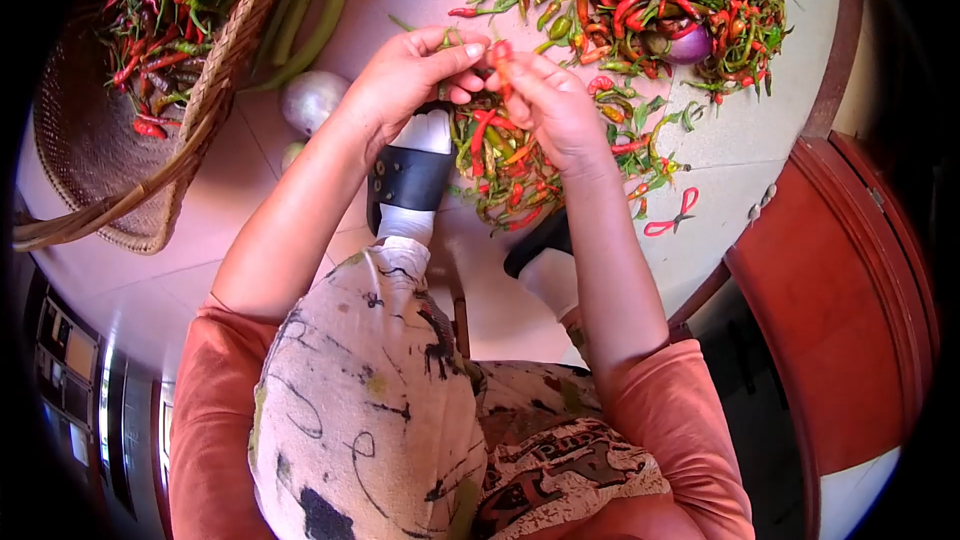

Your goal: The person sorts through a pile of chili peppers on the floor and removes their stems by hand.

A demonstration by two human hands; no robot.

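Observation:
My right hand (550, 105) pinches a red chili pepper (502, 55) between thumb and fingertips. Close beside it, my left hand (420, 70) is closed at the fingertips, with a bit of green at the pinch; I cannot make out what it is. Below both hands, a small pile of red and green chilies (510, 165) with stems and leaves lies on the floor between my feet. A larger chili heap (640, 0) spreads beyond my right hand.
A wicker basket (200, 110) holding chilies stands at left, near long green vegetables (310, 15) and a pale round vegetable (313, 102). A purple vegetable (688, 44) sits in the large heap. Red-handled scissors (676, 214) lie right, near reddish wooden furniture (830, 300).

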